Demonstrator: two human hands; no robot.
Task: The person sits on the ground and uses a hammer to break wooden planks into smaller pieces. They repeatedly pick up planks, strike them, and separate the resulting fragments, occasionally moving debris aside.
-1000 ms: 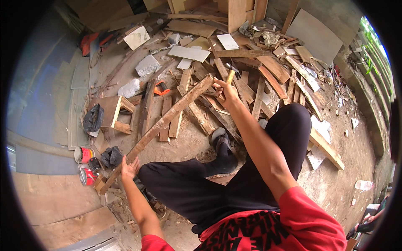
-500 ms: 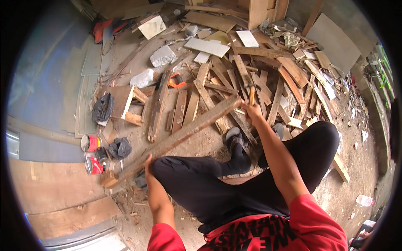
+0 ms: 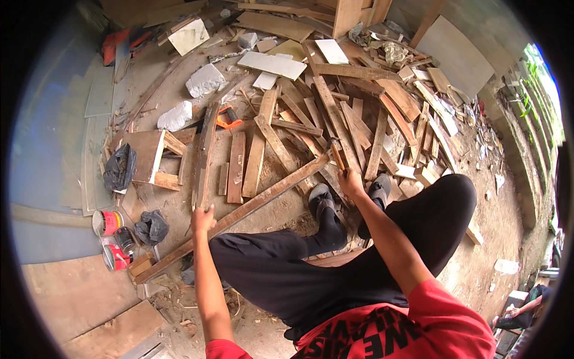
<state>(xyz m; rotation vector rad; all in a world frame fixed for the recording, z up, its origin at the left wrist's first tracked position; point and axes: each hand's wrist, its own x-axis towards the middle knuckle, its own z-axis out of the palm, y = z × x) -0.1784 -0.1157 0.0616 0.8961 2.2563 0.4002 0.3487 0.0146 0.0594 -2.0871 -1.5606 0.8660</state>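
Just beyond the left knee (image 3: pixel 230 248), the long wooden plank (image 3: pixel 263 198) slants from lower left to upper right, low end by a wood block (image 3: pixel 142 263), high end beside the hammer (image 3: pixel 339 158). Compared with one second ago, that high end sits lower in view, and the right hand (image 3: pixel 351 181), then at the plank end with the hammer too, is now just off it, clenched round the hammer handle only. Hammer head now tips up-left, close to the plank tip; contact unclear. Left hand (image 3: pixel 204 220) has shifted further up the plank, wrist crossing over it, fingers past its far edge; cannot tell if it grips. Containers: two red tins (image 3: pixel 107 222) at left, near the low end, with a dark jar (image 3: pixel 124 239) close beside them; contents can't be made out. Crumpled black plastic bag (image 3: pixel 150 227) just right of the tins, inside hidden. Second black bag (image 3: pixel 119 169) hangs against a boxy wooden frame (image 3: pixel 146 154), contents also hidden. Clear plastic container (image 3: pixel 507 266) lies on the ground far right, well apart from both hands; contents too small to tell. Orange-handled tool (image 3: pixel 228 118) lies beyond the plank, among loose boards (image 3: pixel 260 143).
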